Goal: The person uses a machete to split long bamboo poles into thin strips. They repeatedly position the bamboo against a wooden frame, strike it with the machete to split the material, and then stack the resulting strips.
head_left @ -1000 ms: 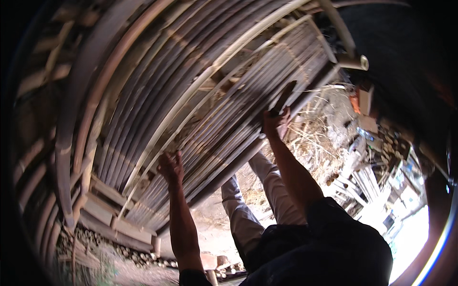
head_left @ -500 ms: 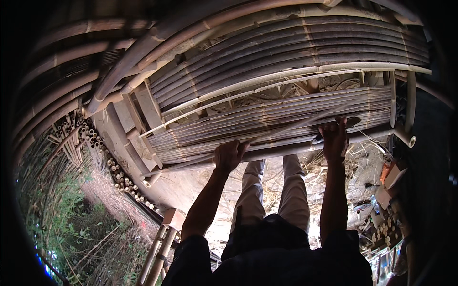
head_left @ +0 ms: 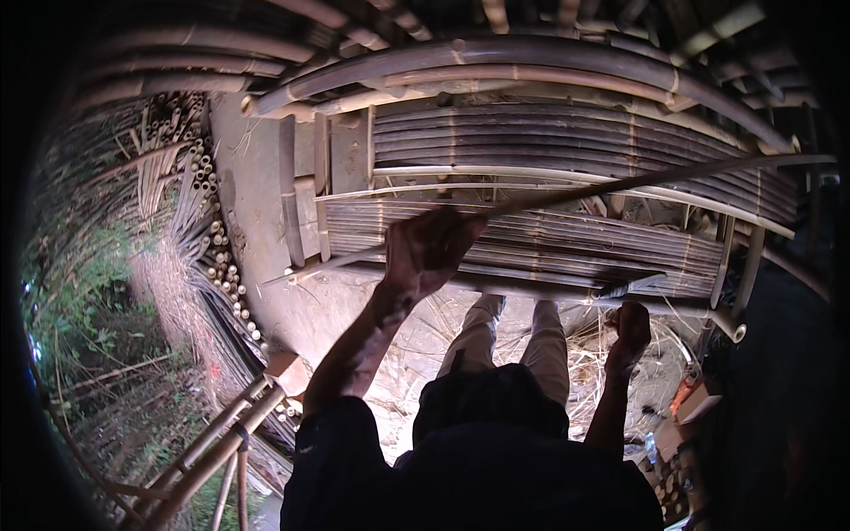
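Observation:
My left hand [head_left: 429,252] is closed around a long thin bamboo strip [head_left: 611,186], raised above the slatted bench. The strip slants from low on the left to high on the right. Near the bench's front rail, my right hand [head_left: 630,330] has its fingers curled; it is dark, and whatever they may hold is hidden. Just beyond it, a knife [head_left: 633,286] lies at the front edge of the lower bamboo slats [head_left: 531,243], apart from the hand.
A second slatted panel [head_left: 549,133] lies behind, under thick bamboo poles [head_left: 531,55]. Cut bamboo ends [head_left: 217,243] are stacked at left, near a bamboo rail [head_left: 212,451]. Shavings [head_left: 593,363] litter the ground. A cardboard box [head_left: 699,400] stands at lower right.
My left hand has lifted the strip off the slats. My right hand has drawn back from the knife, which now lies on the bench. The view has swung to the left.

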The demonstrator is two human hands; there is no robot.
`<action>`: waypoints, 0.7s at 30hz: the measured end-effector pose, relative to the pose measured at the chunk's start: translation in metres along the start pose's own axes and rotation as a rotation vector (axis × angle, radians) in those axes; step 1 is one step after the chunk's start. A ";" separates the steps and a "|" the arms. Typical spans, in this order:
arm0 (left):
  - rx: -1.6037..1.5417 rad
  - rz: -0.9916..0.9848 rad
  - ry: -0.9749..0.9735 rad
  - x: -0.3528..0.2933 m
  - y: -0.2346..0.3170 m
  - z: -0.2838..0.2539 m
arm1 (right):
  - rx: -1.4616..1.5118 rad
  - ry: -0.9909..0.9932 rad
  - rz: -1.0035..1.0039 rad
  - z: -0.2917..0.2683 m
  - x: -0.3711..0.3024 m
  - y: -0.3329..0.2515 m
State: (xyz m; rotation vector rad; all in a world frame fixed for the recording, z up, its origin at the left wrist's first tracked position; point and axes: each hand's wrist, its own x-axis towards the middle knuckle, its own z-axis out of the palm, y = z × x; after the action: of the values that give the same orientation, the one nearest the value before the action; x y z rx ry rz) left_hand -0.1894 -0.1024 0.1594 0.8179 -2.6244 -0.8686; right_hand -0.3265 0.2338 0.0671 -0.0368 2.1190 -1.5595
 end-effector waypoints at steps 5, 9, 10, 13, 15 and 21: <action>-0.083 0.025 0.250 0.026 0.040 -0.075 | -0.061 -0.059 -0.148 -0.002 -0.003 -0.027; 0.317 0.328 0.259 0.018 0.039 -0.071 | -0.051 -0.024 -0.205 -0.014 -0.004 -0.053; 0.125 0.269 0.240 0.012 0.039 -0.058 | -0.005 -0.003 -0.191 -0.016 -0.004 -0.055; -0.048 0.174 0.091 -0.029 0.048 -0.019 | 0.137 -0.049 -0.171 -0.026 -0.012 -0.067; -0.005 0.098 -0.152 -0.058 0.038 0.013 | 0.335 -0.108 -0.148 -0.029 -0.025 -0.084; -0.106 0.113 -0.329 -0.095 0.017 0.058 | 0.414 0.098 0.114 -0.080 -0.033 -0.060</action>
State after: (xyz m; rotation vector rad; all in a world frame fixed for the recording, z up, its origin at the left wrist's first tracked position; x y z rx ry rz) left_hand -0.1432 -0.0086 0.1178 0.5310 -2.8364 -1.1861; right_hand -0.3466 0.2941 0.1508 0.3025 1.7910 -1.9292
